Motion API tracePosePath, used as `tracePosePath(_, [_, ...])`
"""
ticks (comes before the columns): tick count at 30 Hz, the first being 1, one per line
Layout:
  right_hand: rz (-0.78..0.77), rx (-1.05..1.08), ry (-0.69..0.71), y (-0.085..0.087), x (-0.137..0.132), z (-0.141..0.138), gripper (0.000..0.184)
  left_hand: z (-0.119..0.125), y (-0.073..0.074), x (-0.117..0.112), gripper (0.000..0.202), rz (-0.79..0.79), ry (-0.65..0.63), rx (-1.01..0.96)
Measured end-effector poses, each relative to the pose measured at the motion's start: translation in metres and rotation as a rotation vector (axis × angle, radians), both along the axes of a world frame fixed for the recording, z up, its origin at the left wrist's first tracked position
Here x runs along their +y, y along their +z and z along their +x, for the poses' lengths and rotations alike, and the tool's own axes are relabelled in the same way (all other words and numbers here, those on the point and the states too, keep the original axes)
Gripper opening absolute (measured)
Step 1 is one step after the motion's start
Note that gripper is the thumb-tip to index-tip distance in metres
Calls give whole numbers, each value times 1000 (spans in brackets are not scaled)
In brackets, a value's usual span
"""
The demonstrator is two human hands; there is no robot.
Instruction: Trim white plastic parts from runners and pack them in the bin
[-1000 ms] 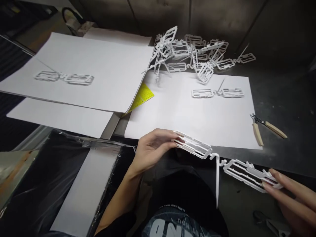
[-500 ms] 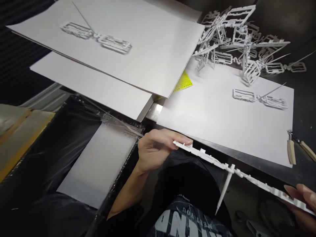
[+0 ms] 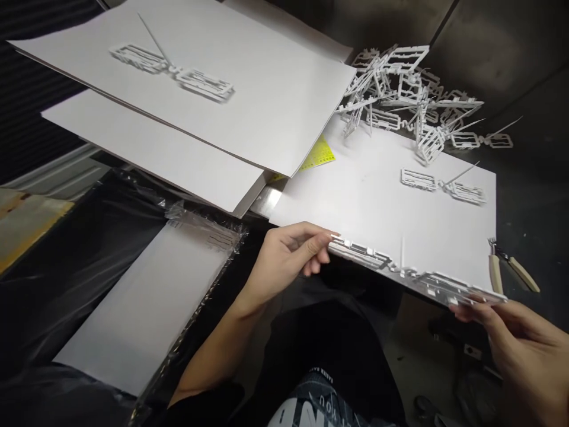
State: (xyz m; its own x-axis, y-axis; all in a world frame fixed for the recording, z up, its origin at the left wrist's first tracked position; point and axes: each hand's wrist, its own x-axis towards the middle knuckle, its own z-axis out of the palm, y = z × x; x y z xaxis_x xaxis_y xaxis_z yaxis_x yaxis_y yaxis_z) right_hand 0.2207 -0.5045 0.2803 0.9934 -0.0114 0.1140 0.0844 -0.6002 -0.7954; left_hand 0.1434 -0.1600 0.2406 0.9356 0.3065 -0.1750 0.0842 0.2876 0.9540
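Note:
I hold a long white plastic frame of moulded parts (image 3: 400,270) level between both hands, just above the near edge of a white sheet (image 3: 382,213). My left hand (image 3: 288,258) pinches its left end with curled fingers. My right hand (image 3: 520,341) grips its right end from below. A thin stem stands up from the frame's middle. Another such frame (image 3: 440,185) lies flat on the same sheet, further back.
A heap of white frames (image 3: 400,95) sits at the back. One more frame (image 3: 173,66) rests on the raised white board at left. Cutters with pale handles (image 3: 509,270) lie at right. A box lined with black plastic (image 3: 89,279) holds a white sheet at lower left.
The frame has turned so its stem now points up instead of down, and it has risen to the sheet's edge. My right hand has come further into view. The view shifted slightly right.

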Motion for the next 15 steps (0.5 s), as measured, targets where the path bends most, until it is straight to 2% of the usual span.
tracePosePath(3, [239, 268, -80, -8, -11, -2, 35, 7, 2, -5, 35, 153, 25, 50])
tracePosePath(6, [421, 385, -44, -12, -15, 1, 36, 13, 5, -3, 29, 424, 31, -17])
tracePosePath(8, [473, 428, -8, -12, -14, 4, 35, 16, 8, -1, 54, 640, -47, -152])
tracePosePath(10, [511, 460, 21, -11, -12, 8, 35, 19, 10, 2, 75, 825, -187, -292])
tracePosePath(11, [525, 472, 32, -11, -11, 9, 36, 21, 12, 2, 75, 898, -246, -341])
tracePosePath(13, [530, 486, 53, -11, -12, 11, 38, 25, 15, 1, 62, 996, -306, -385])
tracePosePath(15, [488, 466, 76, -12, -19, 15, 40, 29, 19, -2, 51, 1026, -334, -384])
